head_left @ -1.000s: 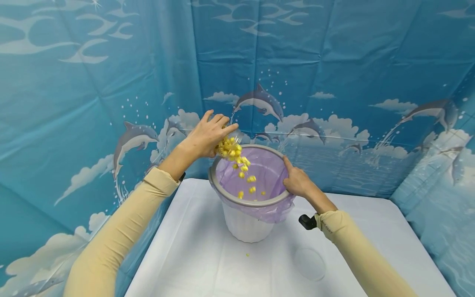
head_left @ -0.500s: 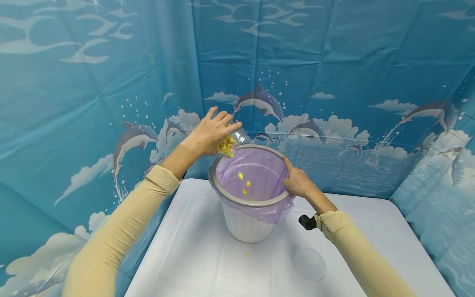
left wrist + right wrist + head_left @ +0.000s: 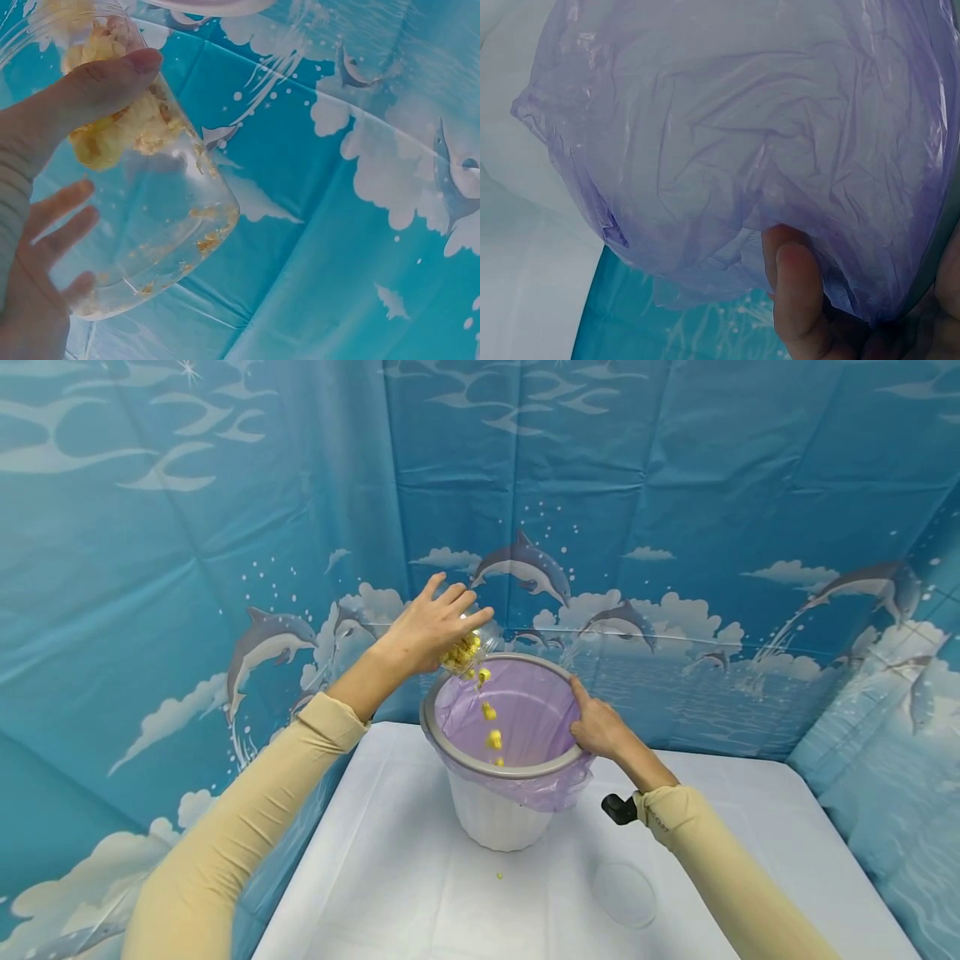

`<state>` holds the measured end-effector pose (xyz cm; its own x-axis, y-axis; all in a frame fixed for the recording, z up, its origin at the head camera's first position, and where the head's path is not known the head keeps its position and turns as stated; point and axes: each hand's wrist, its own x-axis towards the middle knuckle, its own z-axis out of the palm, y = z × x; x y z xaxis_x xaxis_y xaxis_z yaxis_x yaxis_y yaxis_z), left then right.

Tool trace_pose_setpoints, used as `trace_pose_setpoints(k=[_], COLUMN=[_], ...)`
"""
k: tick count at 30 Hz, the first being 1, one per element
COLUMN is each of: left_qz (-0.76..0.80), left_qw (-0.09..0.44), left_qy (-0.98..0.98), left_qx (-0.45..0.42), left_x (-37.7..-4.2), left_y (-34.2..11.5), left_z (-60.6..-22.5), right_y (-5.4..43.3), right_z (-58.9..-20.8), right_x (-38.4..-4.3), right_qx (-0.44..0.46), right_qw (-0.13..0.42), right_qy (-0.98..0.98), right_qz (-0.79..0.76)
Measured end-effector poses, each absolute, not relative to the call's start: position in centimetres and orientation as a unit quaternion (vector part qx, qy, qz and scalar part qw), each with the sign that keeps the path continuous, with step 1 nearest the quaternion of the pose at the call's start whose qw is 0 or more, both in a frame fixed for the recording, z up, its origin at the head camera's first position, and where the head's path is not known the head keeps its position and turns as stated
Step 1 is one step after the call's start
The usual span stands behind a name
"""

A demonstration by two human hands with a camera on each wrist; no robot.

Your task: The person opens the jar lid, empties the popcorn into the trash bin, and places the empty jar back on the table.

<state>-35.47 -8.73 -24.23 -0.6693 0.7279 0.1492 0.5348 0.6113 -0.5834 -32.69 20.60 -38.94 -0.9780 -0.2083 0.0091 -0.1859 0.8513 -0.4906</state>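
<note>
My left hand [image 3: 427, 631] grips a clear jar [image 3: 487, 639], tilted mouth-down over the left side of a white trash can [image 3: 498, 818]. Yellow popcorn [image 3: 461, 652] is bunched toward the jar's mouth, and several pieces [image 3: 493, 739] are falling into the can. In the left wrist view the thumb [image 3: 90, 90] crosses the jar, whose base [image 3: 202, 247] holds only crumbs. A purple bag [image 3: 525, 693] lines the can and folds over its grey rim [image 3: 517, 771]. My right hand [image 3: 600, 727] holds that rim on the right; its fingers [image 3: 799, 285] show against the bag's outside.
A clear round lid [image 3: 625, 893] lies on the white-covered table [image 3: 405, 877], right of the can. One small yellow crumb [image 3: 499, 876] is in front of the can. A blue dolphin-print curtain [image 3: 585, 468] stands behind and at both sides.
Popcorn poured thickly a second ago, thinned to a few pieces, and now falls again in a short line. The left hand and jar have shifted slightly right. The right hand keeps its place.
</note>
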Motion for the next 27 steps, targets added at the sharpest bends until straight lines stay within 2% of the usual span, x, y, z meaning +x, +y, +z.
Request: trace_pose_setpoints(k=[16,27], left_qz=[0.263,0.293], left_qw=[0.21,0.253], left_qy=[-0.868,-0.836], left_qx=[-0.366,-0.389], left_x=[-35.33,-35.09], left_y=[-8.55,-8.0], left_z=[-24.07,-24.27], right_y=[20.64,20.54], right_z=[-39.11,-39.05], right_x=[-32.86,-32.82], right_qx=[-0.099,-0.097], right_qw=[0.024,0.023], right_qy=[0.961,0.962], right_qz=[-0.258,-0.253])
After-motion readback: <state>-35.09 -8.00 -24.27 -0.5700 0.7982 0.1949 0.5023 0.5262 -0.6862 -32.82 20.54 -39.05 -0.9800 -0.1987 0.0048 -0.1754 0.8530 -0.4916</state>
